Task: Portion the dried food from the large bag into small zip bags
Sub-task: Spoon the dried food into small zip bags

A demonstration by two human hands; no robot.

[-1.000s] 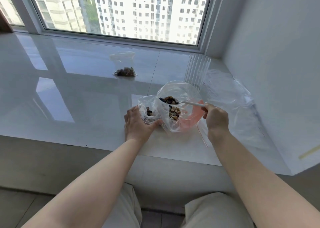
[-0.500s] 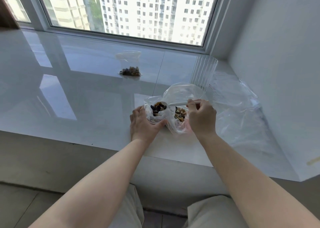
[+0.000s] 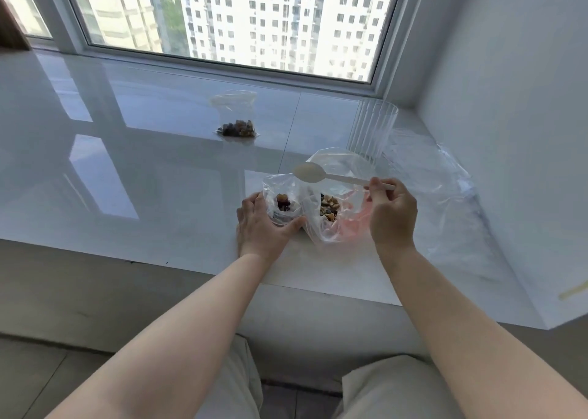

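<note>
**Floppy bags, easy spill**

My left hand (image 3: 265, 224) grips the small zip bag (image 3: 281, 203) on the worktop (image 3: 143, 170); my right hand (image 3: 393, 210) pinches the empty spoon (image 3: 310, 173) above the large bag (image 3: 334, 196). Either limp mouth could collapse and scatter food.

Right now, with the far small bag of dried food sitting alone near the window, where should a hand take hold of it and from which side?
Pinch the far small bag by its empty upper part, coming from above. The food sits in the bottom on the sill, and the clear top stands up free, so the load should hang below the fingers without spilling. Whether its zip is closed cannot be told.
</note>
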